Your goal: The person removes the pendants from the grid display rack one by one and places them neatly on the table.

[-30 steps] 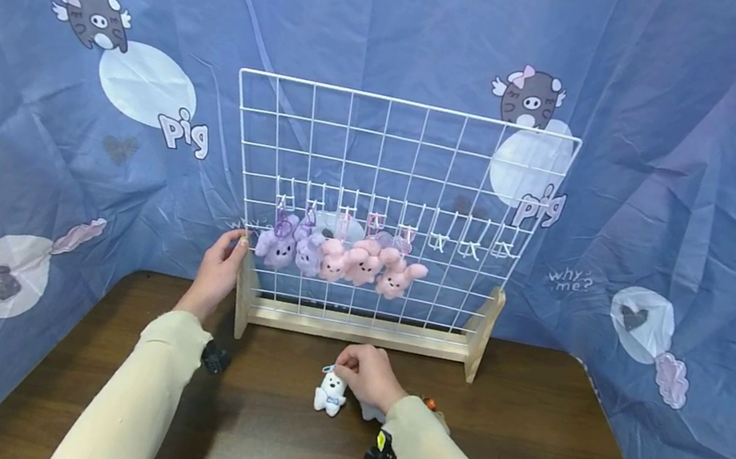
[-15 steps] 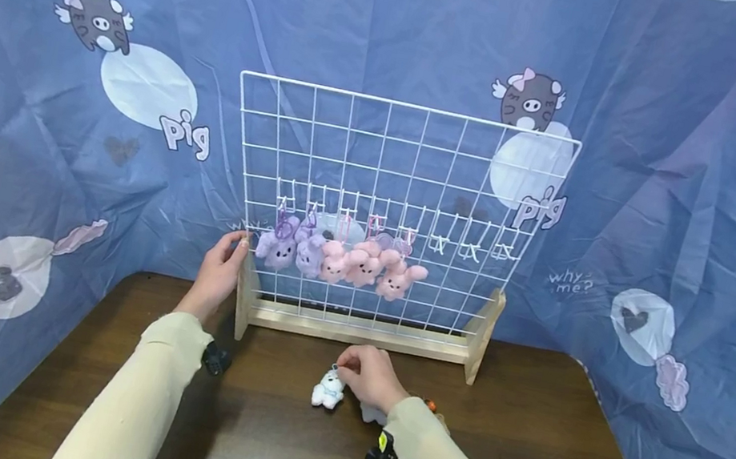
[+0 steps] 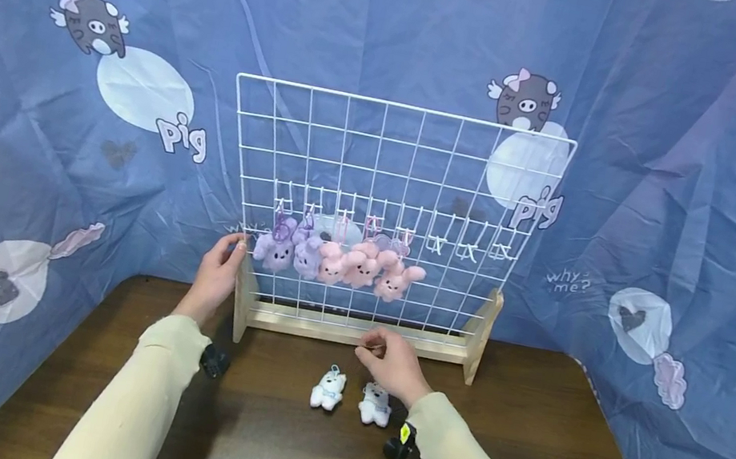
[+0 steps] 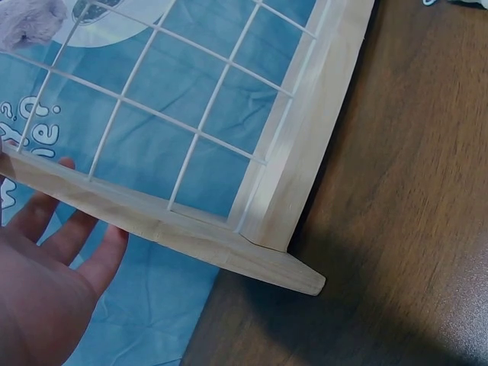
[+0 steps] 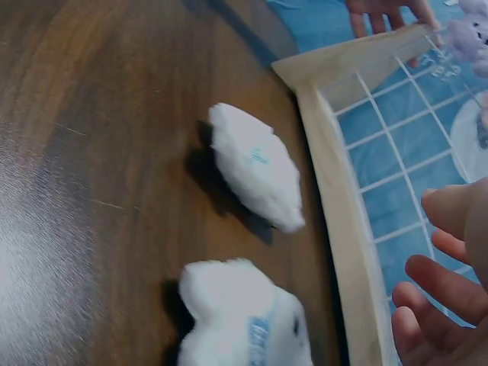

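My left hand (image 3: 218,273) grips the left wooden upright of a display stand (image 3: 244,294); its fingers (image 4: 103,259) show along the upright's edge in the left wrist view. A white wire grid (image 3: 419,145) stands in that frame. My right hand (image 3: 390,359) is in front of the stand's bottom rail, fingers loosely bent and holding nothing. On the table below lie two white plush keychains with blue bows, the left one (image 3: 328,389) with a blue loop at its top, the right one (image 3: 375,405) just under my right hand. Both plushes also show in the right wrist view.
Purple bunny plushes (image 3: 277,251) and pink bunny plushes (image 3: 392,278) hang from hooks on the grid. To their right, bare white hooks (image 3: 468,251) stick out. A blue printed cloth (image 3: 695,195) surrounds the brown wooden table (image 3: 271,457).
My right hand has let go of the left white plush's loop and moved up and to the right. That plush lies slightly tilted now, and the second one is uncovered. The left hand stays put.
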`<state>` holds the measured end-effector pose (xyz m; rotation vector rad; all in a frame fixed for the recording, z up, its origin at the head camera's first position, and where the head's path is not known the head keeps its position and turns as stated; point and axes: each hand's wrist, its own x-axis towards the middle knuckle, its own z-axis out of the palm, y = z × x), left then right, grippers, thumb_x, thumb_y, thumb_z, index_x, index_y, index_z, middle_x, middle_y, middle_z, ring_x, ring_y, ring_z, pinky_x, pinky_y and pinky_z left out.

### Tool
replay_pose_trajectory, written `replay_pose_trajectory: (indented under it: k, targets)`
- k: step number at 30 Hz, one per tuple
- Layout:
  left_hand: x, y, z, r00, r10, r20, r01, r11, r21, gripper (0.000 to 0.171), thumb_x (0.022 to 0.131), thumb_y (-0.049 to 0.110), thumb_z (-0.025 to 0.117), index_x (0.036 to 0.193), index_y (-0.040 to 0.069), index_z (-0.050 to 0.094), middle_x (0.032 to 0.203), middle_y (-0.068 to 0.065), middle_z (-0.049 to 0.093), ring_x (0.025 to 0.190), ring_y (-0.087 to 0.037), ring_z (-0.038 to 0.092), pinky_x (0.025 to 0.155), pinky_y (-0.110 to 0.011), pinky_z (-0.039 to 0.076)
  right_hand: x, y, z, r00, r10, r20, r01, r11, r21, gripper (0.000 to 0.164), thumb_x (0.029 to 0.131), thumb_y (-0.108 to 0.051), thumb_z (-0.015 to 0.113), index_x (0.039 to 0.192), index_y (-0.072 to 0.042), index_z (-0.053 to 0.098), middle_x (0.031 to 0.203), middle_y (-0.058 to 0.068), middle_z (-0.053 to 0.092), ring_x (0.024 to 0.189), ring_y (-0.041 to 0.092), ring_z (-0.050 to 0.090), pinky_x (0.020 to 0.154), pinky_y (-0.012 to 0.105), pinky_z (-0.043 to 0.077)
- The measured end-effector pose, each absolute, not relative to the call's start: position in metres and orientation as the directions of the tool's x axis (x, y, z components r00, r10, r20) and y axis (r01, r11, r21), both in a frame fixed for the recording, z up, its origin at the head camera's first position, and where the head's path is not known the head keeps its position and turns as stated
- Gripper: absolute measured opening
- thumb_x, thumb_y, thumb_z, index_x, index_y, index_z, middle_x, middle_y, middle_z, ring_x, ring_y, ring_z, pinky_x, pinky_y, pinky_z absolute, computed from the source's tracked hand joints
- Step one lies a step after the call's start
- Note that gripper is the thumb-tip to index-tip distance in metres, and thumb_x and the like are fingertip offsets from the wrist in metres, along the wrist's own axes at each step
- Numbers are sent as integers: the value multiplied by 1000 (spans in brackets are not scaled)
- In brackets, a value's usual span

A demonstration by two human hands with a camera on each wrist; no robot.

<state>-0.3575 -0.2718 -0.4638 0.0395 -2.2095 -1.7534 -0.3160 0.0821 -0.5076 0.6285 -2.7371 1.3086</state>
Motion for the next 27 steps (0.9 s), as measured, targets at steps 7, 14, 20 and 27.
replay_pose_trajectory:
  k: [7, 14, 20, 27]
  targets:
    - [-356, -273, -463, -949, -209, 237, 181, 255, 950, 46, 115, 31, 44, 151, 3, 48, 159, -22, 46, 144, -37, 44, 118, -54, 36, -324, 95, -497, -944, -232, 236, -324, 502, -802, 30, 96, -12, 77, 122, 0, 67, 116, 19, 73, 99, 30, 73, 89, 44, 59]
    - [-356, -272, -464, -949, -207, 238, 184, 251, 950, 44, 115, 29, 44, 150, 3, 49, 159, -22, 46, 145, -36, 44, 119, -53, 35, -330, 109, -477, -958, -157, 241, -287, 481, -828, 46, 98, -17, 76, 136, 2, 59, 130, 24, 69, 108, 35, 72, 90, 46, 59]
    - [-355, -272, -463, -950, -211, 232, 175, 255, 951, 45, 115, 30, 44, 151, 5, 48, 157, -23, 48, 142, -35, 45, 117, -53, 36, -336, 118, -459, -952, -131, 278, -306, 483, -820, 51, 100, -22, 74, 142, 1, 56, 135, 21, 67, 114, 36, 70, 92, 47, 58]
    - [-357, -272, -462, -953, -202, 226, 172, 254, 952, 47, 115, 33, 43, 152, 5, 47, 160, -23, 45, 147, -36, 41, 120, -54, 33, -341, 121, -441, -956, -110, 273, -292, 472, -832, 54, 99, -26, 75, 143, -3, 54, 137, 18, 66, 121, 37, 66, 98, 48, 56]
